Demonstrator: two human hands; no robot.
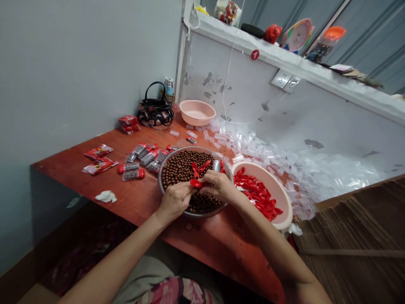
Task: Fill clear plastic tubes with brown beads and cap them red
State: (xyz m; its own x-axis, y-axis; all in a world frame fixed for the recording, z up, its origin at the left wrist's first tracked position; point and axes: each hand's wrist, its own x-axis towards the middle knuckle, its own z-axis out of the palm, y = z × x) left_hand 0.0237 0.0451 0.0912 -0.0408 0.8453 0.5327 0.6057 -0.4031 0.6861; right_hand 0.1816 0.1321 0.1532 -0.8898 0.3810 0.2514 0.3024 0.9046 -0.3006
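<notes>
A metal bowl [160,179] full of small round brown balls [180,164] sits before me on the table. Over its near part, my left hand [177,197] and my right hand [218,185] meet with fingers closed around a red plastic cap [196,183]. More red pieces [201,168] lie on the balls just beyond my fingers, beside a small clear cylinder [216,165]. To the right, a pink basin [286,202] holds many red plastic pieces [259,194], with my right forearm passing in front of it.
Filled clear packs with red ends [148,156] and red packets [100,164] lie left of the bowl. A heap of clear plastic pieces [284,162] spreads along the wall. Farther back stand a pink basin [198,113] and a black handbag [155,112]. Stacked cardboard [354,236] is at right.
</notes>
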